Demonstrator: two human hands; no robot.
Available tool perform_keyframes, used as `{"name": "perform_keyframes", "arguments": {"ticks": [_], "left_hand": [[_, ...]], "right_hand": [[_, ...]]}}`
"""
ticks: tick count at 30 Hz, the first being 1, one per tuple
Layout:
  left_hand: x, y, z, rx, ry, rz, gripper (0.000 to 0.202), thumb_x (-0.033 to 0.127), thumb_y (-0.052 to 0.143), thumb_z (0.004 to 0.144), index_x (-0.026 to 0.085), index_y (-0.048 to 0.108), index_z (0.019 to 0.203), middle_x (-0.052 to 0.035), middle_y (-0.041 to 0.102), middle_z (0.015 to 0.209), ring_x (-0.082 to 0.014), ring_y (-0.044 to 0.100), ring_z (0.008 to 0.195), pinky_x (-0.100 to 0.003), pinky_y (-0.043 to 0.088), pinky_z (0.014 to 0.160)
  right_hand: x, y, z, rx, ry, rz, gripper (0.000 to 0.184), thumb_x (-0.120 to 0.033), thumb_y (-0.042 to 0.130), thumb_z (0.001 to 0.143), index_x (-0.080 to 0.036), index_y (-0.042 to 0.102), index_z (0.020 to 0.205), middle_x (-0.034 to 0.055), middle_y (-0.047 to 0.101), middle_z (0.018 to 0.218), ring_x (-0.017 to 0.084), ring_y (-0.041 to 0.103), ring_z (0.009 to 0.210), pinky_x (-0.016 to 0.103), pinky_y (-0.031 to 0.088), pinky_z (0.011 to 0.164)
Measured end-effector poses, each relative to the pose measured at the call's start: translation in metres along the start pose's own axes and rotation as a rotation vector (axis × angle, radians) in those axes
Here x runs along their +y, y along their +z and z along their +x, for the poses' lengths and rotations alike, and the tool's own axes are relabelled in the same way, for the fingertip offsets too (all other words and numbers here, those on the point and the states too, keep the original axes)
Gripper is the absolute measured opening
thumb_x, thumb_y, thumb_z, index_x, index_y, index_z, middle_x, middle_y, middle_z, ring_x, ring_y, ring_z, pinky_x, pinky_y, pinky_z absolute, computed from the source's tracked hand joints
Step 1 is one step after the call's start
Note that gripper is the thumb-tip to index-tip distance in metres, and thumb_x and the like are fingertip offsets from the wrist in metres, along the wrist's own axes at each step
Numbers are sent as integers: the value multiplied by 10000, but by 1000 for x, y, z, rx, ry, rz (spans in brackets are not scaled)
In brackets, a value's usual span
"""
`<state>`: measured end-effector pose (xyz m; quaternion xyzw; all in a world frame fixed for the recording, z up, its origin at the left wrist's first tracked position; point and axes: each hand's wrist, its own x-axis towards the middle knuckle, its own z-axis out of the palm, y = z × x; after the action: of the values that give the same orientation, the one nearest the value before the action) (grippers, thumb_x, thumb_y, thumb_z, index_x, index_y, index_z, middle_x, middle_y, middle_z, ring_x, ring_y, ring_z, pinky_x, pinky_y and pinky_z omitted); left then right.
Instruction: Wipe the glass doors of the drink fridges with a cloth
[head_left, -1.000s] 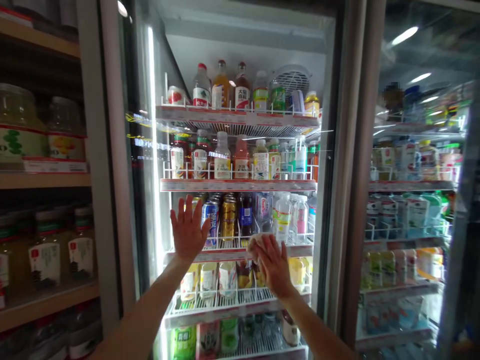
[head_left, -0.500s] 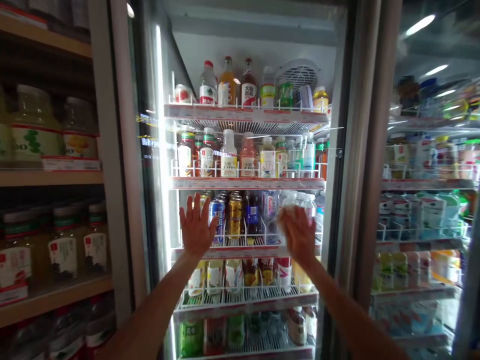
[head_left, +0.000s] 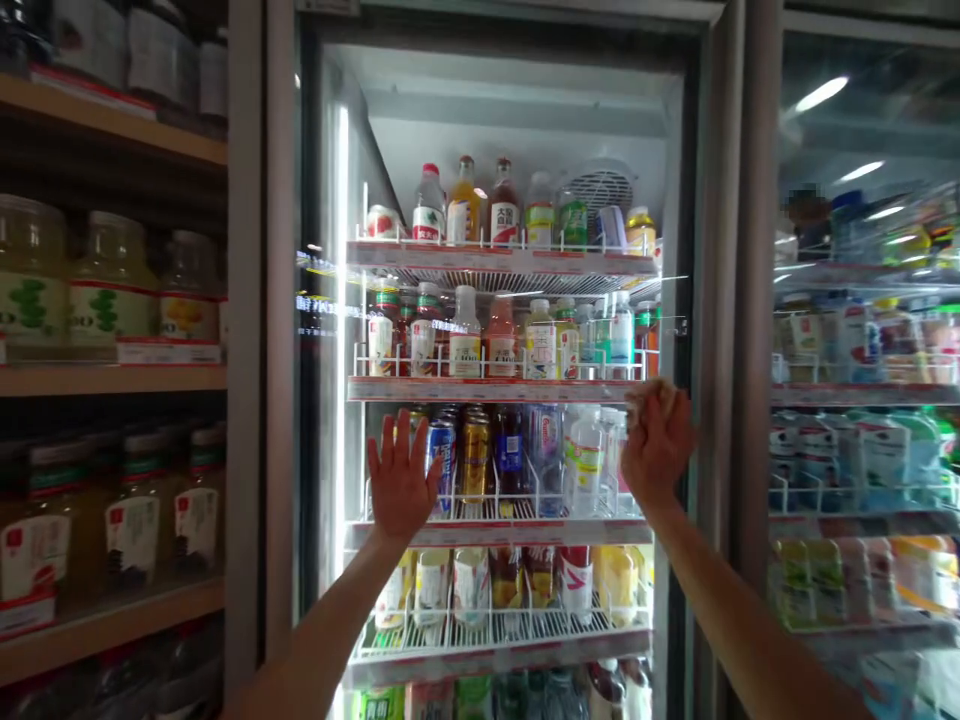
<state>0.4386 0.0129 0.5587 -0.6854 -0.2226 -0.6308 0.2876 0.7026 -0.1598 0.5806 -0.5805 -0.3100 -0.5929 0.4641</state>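
Note:
A glass-doored drinks fridge [head_left: 480,120] fills the middle of the view. My left hand [head_left: 405,478] lies flat against the glass with its fingers spread, in front of the shelf of cans. Near the right edge of the same pane, my right hand [head_left: 660,450] is closed around a pale, crumpled cloth [head_left: 651,396] and presses it to the glass. Behind the pane between my hands stand a gold can [head_left: 475,455], a dark blue bottle [head_left: 511,455] and a clear bottle with a yellow-green label [head_left: 583,462].
Wooden shelves [head_left: 112,378] with juice bottles stand at the left. A metal door frame [head_left: 724,250] borders the glass on the right, with another stocked fridge [head_left: 862,400] beyond it. Inside the middle fridge, wire-fronted shelves [head_left: 502,390] hold several rows of drinks.
My right hand has moved right across the glass with the cloth, from the middle bottles toward the frame. My left hand stays flat on the pane. The view has tilted up slightly.

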Motion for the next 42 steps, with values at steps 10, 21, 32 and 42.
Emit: {"name": "perform_keyframes", "arguments": {"ticks": [10,21,32,42], "left_hand": [[-1,-1,0,2,30,55,590,331,402,901,180,214,1439,-137,217,1501,-274,122,1404,-515,152,1119],[-1,-4,2,21,38,43,615,312,423,900,203,168,1449,-124,194,1509,-265,117,1406,-498,134,1126],[-8,-9,1,-8,67,70,558,297,426,893,193,272,1420,-130,297,1477,-273,174,1396,-491,173,1113],[-48,-25,115,-19,-32,119,484,371,319,912,209,391,1362,-122,317,1469,-293,267,1363,-519,285,1055]], "right_hand": [[-36,8,2,-160,-309,104,444,-252,380,886,-225,456,1322,111,346,1449,248,274,1356,526,197,1075],[-49,9,17,-251,-588,147,457,-260,404,886,-283,430,1341,39,364,1448,205,239,1371,464,141,1116],[-58,26,63,-143,-547,111,439,-253,381,901,-325,427,1331,32,364,1447,196,240,1370,459,215,1081],[-46,48,153,53,-68,86,419,-261,361,892,-253,491,1290,126,326,1454,288,302,1335,569,291,993]]}}
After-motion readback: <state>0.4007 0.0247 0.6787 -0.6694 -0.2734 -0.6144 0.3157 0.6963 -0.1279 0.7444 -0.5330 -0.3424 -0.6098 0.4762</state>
